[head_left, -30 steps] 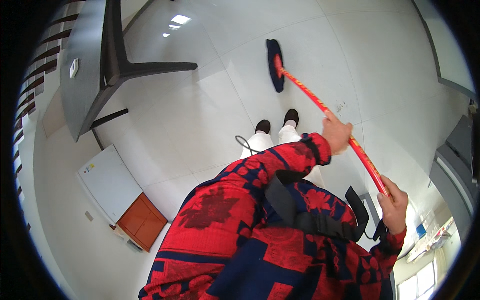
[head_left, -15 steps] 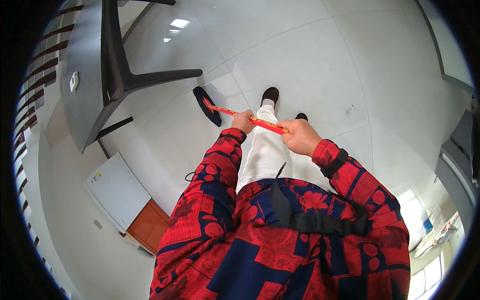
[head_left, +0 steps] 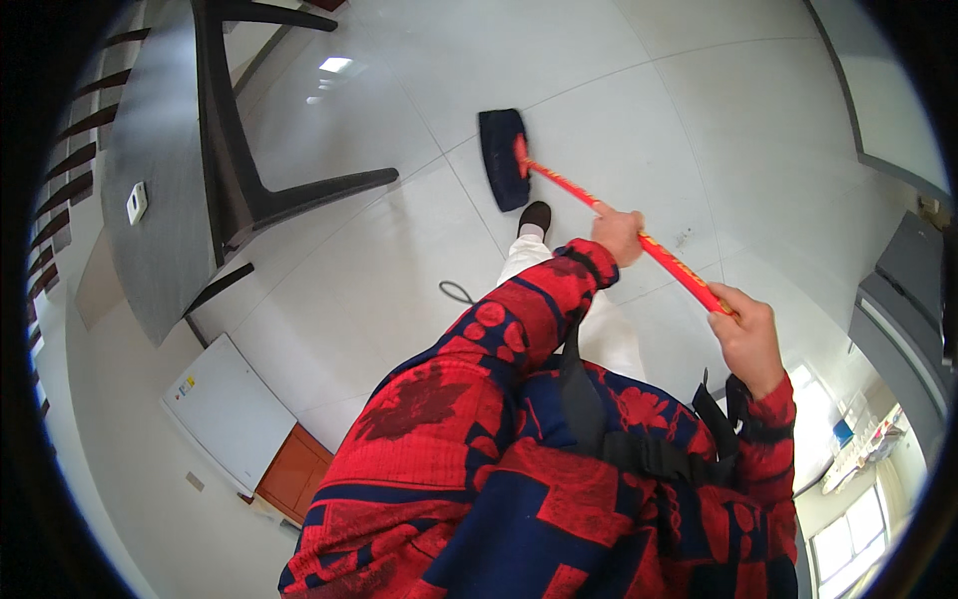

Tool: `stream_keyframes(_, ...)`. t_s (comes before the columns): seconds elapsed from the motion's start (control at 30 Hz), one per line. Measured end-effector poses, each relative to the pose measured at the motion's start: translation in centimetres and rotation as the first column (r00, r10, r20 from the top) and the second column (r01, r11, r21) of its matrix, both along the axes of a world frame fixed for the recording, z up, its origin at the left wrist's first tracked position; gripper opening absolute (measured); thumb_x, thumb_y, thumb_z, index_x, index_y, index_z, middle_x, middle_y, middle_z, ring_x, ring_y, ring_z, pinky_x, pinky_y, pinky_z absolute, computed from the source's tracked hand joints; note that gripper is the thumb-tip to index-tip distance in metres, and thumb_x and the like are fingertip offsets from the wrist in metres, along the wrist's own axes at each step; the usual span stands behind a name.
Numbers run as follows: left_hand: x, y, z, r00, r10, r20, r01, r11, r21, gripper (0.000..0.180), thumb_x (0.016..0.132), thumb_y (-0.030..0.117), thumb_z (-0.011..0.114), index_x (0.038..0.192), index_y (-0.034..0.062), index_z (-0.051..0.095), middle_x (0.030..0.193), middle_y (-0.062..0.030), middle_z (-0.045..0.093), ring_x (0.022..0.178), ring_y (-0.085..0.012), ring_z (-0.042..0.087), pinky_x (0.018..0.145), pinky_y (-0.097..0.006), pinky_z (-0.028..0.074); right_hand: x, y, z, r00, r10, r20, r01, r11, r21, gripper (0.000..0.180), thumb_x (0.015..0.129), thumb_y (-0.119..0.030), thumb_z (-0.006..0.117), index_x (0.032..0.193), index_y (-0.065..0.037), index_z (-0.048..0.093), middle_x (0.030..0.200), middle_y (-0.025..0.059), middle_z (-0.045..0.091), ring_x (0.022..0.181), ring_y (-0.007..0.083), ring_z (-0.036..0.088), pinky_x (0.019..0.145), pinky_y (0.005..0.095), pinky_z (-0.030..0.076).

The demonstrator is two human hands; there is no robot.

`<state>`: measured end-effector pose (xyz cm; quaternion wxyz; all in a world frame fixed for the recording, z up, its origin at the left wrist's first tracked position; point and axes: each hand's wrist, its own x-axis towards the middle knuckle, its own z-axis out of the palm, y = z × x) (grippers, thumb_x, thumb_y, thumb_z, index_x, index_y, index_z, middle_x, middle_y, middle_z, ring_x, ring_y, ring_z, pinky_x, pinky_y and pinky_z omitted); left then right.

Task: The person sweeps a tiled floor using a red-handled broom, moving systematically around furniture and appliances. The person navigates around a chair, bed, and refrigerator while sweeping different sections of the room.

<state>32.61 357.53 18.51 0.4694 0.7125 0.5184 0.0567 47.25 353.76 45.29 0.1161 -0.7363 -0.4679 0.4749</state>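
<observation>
Both grips wrapped on the red mop handle point(head_left: 639, 238): your left hand point(head_left: 619, 232) mid-shaft, right hand point(head_left: 746, 334) near the top end. Dark mop head point(head_left: 502, 158) flat on the white tile floor point(head_left: 399, 260), w/ your shoe point(head_left: 536, 216) just behind. Looks light, stiff pole; keep hands spread for leverage.

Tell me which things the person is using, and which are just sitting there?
In use:
mop, with its dark head on the floor
left hand and right hand, both gripping its red handle

Just there:
dark table
white board
grey cabinet
</observation>
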Motion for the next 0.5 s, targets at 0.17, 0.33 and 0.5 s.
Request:
stream_keyframes(0.17,5.5,2.1,2.9,0.973,-0.144,0.180,0.174,0.971,-0.166,0.020,0.073,0.017,0.068,0.092,0.0098,0.067,0.084,-0.0298,0.060,0.087,-0.0503,0.055,0.072,-0.050,0.050,-0.3,-0.2,5.2,0.981,-0.136,0.141,0.155,0.980,-0.127,0.035,0.083,-0.003,0.056,0.116,0.008,0.059,0.074,0.0047,0.058,0.066,0.0099,0.050,0.059,0.0247,0.042)
stream_keyframes(0.33,7.2,2.6,5.5,0.914,-0.257,0.314,0.309,0.942,-0.128,0.025,0.070,0.023,0.072,0.092,0.0100,0.067,0.082,-0.0273,0.059,0.093,-0.0501,0.053,0.075,-0.048,0.050,-2.5,-0.6,8.3,0.964,-0.133,0.230,0.152,0.986,-0.064,0.037,0.083,-0.003,0.054,0.117,0.007,0.059,0.068,0.0053,0.055,0.060,0.0095,0.048,0.054,0.0250,0.040)
stream_keyframes(0.5,5.8,3.5,9.2,0.913,-0.304,0.272,0.325,0.945,-0.033,0.028,0.070,0.025,0.074,0.090,0.0071,0.066,0.074,-0.0236,0.060,0.095,-0.0530,0.050,0.078,-0.051,0.045,-2.8,-1.2,10.7,0.964,-0.126,0.235,0.135,0.991,-0.020,0.041,0.080,0.000,0.054,0.120,0.009,0.057,0.077,0.0069,0.059,0.065,0.0100,0.051,0.059,0.0233,0.042)
